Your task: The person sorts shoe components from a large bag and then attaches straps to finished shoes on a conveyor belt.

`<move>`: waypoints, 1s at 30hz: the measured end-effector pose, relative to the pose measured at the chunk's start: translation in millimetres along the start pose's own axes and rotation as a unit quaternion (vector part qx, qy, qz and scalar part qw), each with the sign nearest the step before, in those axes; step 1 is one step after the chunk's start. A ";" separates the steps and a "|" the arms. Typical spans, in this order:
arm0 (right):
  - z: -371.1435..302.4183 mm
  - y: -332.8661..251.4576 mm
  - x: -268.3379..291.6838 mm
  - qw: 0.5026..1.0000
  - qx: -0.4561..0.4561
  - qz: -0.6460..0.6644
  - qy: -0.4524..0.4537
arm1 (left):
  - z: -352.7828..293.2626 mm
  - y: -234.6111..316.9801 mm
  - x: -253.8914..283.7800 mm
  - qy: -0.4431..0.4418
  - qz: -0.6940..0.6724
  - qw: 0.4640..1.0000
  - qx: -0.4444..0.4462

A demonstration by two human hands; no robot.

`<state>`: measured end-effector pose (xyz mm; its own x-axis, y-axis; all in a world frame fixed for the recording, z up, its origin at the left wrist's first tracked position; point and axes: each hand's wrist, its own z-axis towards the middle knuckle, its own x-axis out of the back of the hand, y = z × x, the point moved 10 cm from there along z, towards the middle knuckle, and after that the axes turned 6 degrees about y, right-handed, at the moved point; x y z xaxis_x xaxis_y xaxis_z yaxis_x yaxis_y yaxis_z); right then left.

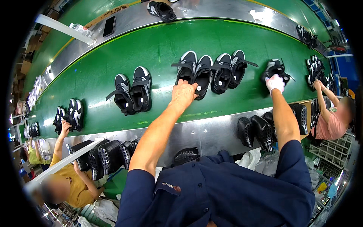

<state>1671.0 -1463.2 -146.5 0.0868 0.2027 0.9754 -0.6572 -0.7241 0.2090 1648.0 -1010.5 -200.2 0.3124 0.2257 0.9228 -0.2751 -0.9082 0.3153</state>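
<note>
My bare left hand (183,93) is closed on the heel ends of a pair of black sneakers (204,75) with grey toes, which rest on the green belt with toes pointing away. Just right of them stands another pair of black sneakers (223,73), their straps loose and sticking out. Farther right, my right hand (275,82), in a white glove, is closed around the back of a dark sneaker (274,68), slightly blurred. To the left of my left hand sits one more pair of sneakers (140,89), also with their straps undone.
Black shoe forms (109,157) with studded soles line the metal ledge (211,130) before me. Co-workers in yellow (77,181) and pink (329,123) handle sneakers at either side. On the far ledge lie a phone (109,26), a plastic bottle (81,29) and a single sneaker (161,10).
</note>
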 end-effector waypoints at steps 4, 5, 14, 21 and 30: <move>-48.3 -88.8 40.8 0.967 0.222 0.074 -0.097 | -4.1 -11.8 6.9 0.083 0.013 0.995 0.052; -97.0 -123.5 49.6 0.931 0.326 0.128 -0.099 | -6.1 -19.8 6.1 0.096 0.019 0.992 0.079; -195.5 -188.0 16.6 0.924 0.345 0.163 -0.018 | -67.7 -46.1 9.0 0.071 -0.024 0.997 0.025; -120.4 -120.3 -11.6 0.943 0.305 0.133 0.021 | -164.9 -22.3 21.3 0.183 -0.103 0.977 -0.031; -410.6 -104.0 14.7 0.751 0.492 0.264 -0.354 | -326.6 -46.5 -99.3 -0.126 -0.159 0.936 0.286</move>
<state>1433.2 -1114.3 -182.8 0.6139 -0.4321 0.6606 0.0998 -0.7877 -0.6079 1332.8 -875.6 -234.0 0.5203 0.4928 0.6975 0.3785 -0.8652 0.3289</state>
